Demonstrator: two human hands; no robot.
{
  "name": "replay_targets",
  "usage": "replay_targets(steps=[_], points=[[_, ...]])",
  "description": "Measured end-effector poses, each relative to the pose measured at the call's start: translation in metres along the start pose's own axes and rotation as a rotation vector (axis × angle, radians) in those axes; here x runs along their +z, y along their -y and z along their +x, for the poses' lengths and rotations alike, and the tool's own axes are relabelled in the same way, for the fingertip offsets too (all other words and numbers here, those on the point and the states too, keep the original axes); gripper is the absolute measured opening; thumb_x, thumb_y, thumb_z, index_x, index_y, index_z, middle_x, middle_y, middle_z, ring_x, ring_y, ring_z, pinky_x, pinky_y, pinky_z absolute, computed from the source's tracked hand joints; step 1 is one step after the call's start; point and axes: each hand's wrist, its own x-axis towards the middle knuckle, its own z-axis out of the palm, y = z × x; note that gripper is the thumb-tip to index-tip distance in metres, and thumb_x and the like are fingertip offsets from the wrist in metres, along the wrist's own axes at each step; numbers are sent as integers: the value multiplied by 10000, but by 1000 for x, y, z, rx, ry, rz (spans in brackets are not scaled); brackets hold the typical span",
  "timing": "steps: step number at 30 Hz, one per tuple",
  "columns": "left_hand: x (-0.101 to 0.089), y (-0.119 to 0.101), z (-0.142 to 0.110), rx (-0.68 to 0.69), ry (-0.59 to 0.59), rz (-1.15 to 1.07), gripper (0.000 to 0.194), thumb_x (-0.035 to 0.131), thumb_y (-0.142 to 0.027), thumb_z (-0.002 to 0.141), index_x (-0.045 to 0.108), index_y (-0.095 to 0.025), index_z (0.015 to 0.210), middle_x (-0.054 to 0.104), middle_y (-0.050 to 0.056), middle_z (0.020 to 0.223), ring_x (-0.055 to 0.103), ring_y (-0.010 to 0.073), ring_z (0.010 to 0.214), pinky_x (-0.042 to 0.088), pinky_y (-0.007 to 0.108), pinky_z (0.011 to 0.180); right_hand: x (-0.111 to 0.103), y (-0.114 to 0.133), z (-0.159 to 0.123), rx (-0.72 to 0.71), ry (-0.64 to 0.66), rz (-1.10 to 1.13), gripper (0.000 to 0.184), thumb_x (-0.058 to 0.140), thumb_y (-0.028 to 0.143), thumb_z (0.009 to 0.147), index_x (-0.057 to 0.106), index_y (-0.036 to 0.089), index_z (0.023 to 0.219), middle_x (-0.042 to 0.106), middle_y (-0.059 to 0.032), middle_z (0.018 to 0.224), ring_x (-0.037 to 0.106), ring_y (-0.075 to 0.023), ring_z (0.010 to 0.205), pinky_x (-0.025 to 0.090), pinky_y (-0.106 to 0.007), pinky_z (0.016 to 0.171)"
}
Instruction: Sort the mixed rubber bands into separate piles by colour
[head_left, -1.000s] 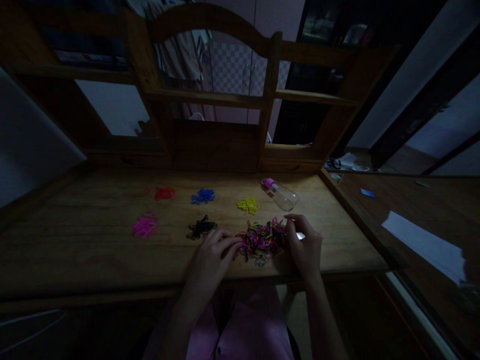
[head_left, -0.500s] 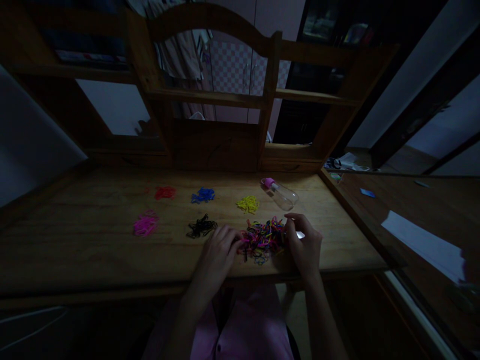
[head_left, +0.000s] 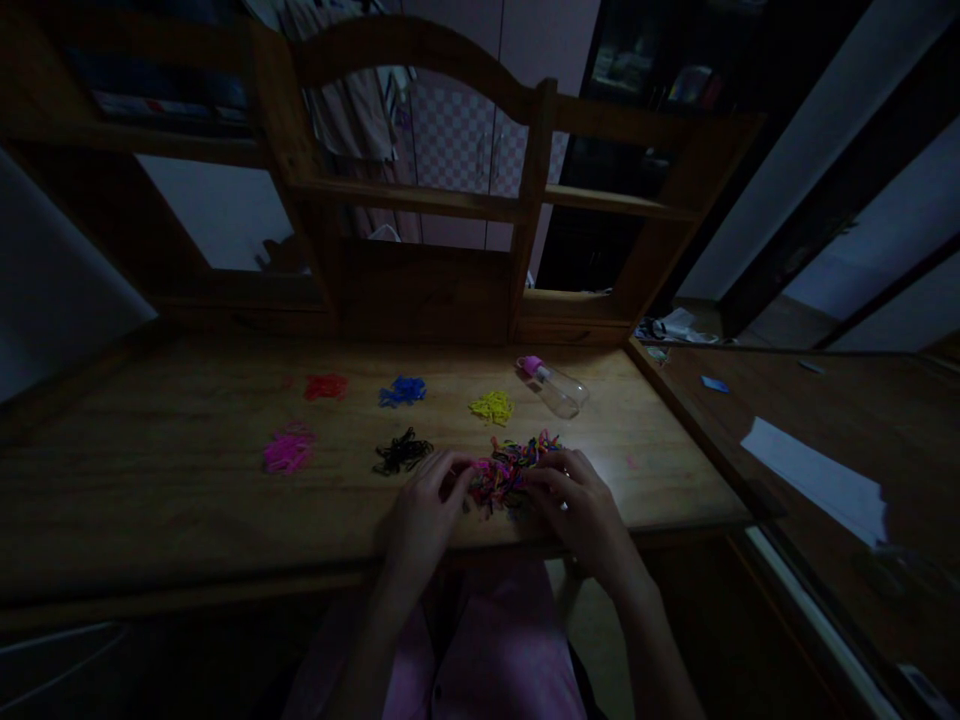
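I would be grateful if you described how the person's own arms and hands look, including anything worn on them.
The left hand and right hand are bare, without gloves, and the forearms show no visible sleeve, watch or bracelet. Between them appears a pink garment with a small dark button. The light is too dim to rule out thin rings.

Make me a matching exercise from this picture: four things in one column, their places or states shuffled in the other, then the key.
Things
1. Bottle
2. Mixed pile
3. Black pile
4. Paper

Places or states
A. Between the left hand and the right hand
B. Right of the desk, on another surface
C. Lying on its side
D. Just nearer the person than the blue pile

Pairs: 1-C, 2-A, 3-D, 4-B
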Motion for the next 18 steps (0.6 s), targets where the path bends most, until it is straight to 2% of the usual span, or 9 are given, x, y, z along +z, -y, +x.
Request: replay_targets(steps=[7, 13, 18], points=[[-8, 2, 2, -108, 15, -266, 143, 638, -327, 845, 694, -200, 880, 713, 28, 913, 675, 181, 867, 520, 246, 749, 8, -2, 2, 17, 84, -74, 139, 608, 124, 880, 677, 224, 948, 643, -67, 978, 569, -236, 962, 485, -371, 830], [-8, 6, 3, -176, 48, -409, 174, 690, -344, 809, 702, -192, 894, 733, 40, 930, 692, 190, 891, 544, 264, 811, -4, 5, 5, 156, 15, 90, 51, 604, 191, 898, 646, 210, 920, 641, -56, 931, 599, -200, 872, 481, -309, 750], [-7, 9, 4, -252, 44, -492, 215, 695, -365, 798, 703, -178, 905, 744, 58, 936, 710, 206, 889, 565, 283, 801, -14, 1, 8, 230, -41, 132, 95, 585, 220, 915, 664, 213, 968, 684, -45, 925, 632, -188, 838, 490, -292, 738]])
